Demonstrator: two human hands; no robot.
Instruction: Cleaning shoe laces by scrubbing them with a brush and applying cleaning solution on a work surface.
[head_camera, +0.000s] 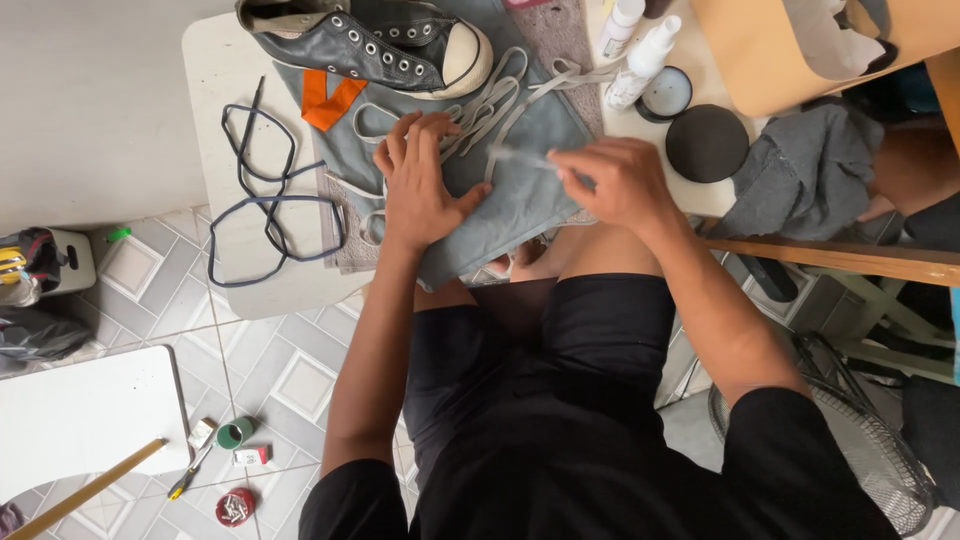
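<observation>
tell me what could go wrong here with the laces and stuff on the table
The left hand pins only part of the grey laces, so the right hand pulling could tangle the loose loops. The spray bottle stands close by and might get knocked. The grey cloth overhangs the table edge and may slide.

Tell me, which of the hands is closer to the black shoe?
Left. The left hand lies flat on the grey cloth just below the black shoe. The right hand is farther off to the side, pinching a grey lace.
</observation>
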